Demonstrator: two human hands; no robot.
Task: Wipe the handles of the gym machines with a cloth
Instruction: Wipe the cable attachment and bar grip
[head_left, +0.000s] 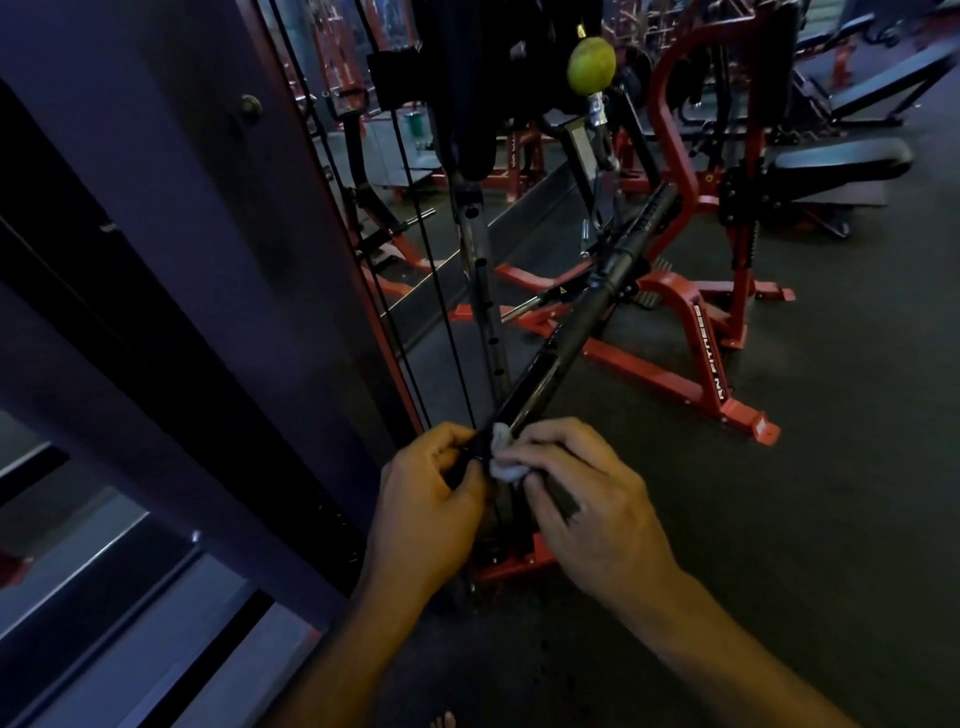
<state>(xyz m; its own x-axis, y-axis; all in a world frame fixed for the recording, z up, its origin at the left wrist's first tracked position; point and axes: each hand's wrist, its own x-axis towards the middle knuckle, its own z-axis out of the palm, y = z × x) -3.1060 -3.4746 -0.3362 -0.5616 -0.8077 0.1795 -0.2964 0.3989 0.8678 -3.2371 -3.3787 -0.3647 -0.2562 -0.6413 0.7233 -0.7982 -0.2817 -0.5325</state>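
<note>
Your left hand (426, 499) grips the near end of the black bar handle (571, 332), your right hand (582, 509) pinches the small white cloth (501, 457) against it (barely a wad), so it could slip off mid-stroke.

left hand (431, 499) gripping, right hand (587, 499) pinching

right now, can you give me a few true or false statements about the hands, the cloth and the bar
1. The right hand presses a white cloth against the black bar. True.
2. The left hand hangs free, away from the bar. False: it grips the bar's near end beside the cloth.
3. The cloth is red. False: it is white.
4. A yellow-green ball hangs above, behind the bar. True.
5. The machine frame on the floor behind is red. True.
</note>
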